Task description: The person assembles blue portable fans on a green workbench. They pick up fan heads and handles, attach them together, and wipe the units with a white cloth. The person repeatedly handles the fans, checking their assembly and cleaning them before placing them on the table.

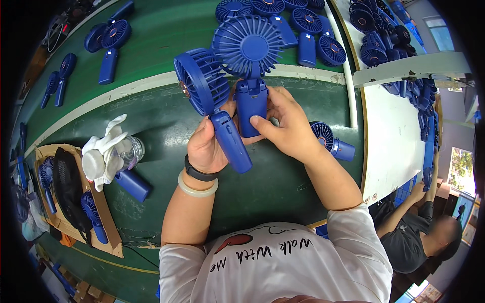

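My left hand (206, 147) is closed around a blue handheld fan (231, 142), its round slatted head (199, 81) tipped to the left. Thumb on the near side, my right hand (290, 123) grips a second blue handheld fan (251, 108) by the handle, its head (254, 46) standing up and away from me. Both fans are side by side over the green table (166, 166), their heads touching or overlapping. Some left fingers are hidden behind the handles. Another blue fan (323, 134) lies on the table by my right forearm.
White gloves (106, 149) drape over a clear plastic container (132, 151), beside a blue handle (133, 185). A cardboard tray (113, 237) holds fans and a black pouch (69, 187). Several fans lie on the green belt (156, 40) beyond a pale rail (141, 86). At right, a person (411, 237) sits by a white table (386, 146).
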The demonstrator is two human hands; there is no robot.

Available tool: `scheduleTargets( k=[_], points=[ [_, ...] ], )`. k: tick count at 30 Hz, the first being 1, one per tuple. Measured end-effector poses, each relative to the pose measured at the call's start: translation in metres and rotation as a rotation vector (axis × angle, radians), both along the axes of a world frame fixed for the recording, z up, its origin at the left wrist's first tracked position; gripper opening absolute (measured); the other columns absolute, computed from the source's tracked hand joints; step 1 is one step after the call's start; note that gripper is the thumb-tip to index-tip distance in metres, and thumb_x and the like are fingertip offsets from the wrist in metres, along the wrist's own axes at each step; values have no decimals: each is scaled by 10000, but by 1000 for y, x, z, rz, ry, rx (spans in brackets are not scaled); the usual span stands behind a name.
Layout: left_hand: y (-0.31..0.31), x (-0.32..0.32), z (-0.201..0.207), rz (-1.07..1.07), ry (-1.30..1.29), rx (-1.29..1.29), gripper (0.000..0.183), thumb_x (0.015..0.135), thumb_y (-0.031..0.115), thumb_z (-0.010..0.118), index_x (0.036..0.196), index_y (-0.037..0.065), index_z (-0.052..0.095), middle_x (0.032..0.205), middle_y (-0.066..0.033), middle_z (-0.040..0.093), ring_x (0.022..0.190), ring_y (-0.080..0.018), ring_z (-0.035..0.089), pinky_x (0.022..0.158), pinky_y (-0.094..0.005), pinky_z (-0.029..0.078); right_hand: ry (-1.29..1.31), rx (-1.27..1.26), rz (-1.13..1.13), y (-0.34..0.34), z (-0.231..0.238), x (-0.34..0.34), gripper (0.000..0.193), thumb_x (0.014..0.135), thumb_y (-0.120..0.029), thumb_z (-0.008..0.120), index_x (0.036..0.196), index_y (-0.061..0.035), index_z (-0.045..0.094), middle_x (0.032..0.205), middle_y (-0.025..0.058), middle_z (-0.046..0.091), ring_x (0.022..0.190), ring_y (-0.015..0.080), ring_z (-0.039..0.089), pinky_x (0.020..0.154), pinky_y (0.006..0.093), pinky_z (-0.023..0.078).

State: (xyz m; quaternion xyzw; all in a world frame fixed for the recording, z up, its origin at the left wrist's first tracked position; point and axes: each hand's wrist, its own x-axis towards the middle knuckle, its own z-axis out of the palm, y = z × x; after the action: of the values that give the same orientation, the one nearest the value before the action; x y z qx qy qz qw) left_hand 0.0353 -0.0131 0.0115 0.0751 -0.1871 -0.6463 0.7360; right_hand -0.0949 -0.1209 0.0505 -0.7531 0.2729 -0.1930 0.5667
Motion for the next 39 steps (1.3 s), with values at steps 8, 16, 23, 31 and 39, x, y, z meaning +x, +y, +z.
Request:
scheduleTargets(
  k=[8, 16, 23, 31, 39],
  points=[
    [2, -4, -9, 33, 70, -16, 633, 900, 337, 547, 1353, 27, 232, 1375, -170, 343, 1279, -353, 368, 1009, -580, 339, -71, -3, -46, 6, 4, 4, 486, 709, 1, 586, 1185, 43, 501, 1004, 134, 490, 922, 212, 563, 763, 310, 537],
    [2, -6, -17, 36, 33, 23, 432, 893, 337, 568, 1183, 55, 417, 1258, -154, 463, 1179, -345, 477, 962, -540, 410, -105, 199, -53, 6, 1, -1, 474, 713, -8, 616, 1171, 42, 504, 1013, 134, 484, 955, 214, 563, 755, 314, 559],
    [2, -5, -14, -29, 172, 15, 411, 889, 309, 582, 1183, 72, 420, 1240, -152, 469, 1176, -344, 479, 926, -559, 434, -39, 184, -63, 12, 0, -3, 531, 741, -13, 622, 1231, 45, 426, 1039, 122, 500, 990, 214, 556, 776, 318, 535],
    [0, -7, -7, -25, 110, 14, 342, 906, 346, 537, 1096, 77, 447, 1195, -137, 453, 1197, -368, 440, 962, -638, 361, -381, 636, -97, 9, 7, -19, 480, 844, -71, 540, 1270, 33, 346, 1069, 154, 550, 933, 234, 597, 783, 347, 531],
    [4, -4, -16, -170, 91, -190, 432, 897, 444, 527, 1182, 135, 425, 978, -86, 467, 934, -257, 521, 822, -496, 490, -462, 887, -136, 4, 2, -56, 534, 771, 28, 569, 1249, -20, 336, 1111, 190, 526, 883, 285, 628, 736, 440, 571]
  ],
)
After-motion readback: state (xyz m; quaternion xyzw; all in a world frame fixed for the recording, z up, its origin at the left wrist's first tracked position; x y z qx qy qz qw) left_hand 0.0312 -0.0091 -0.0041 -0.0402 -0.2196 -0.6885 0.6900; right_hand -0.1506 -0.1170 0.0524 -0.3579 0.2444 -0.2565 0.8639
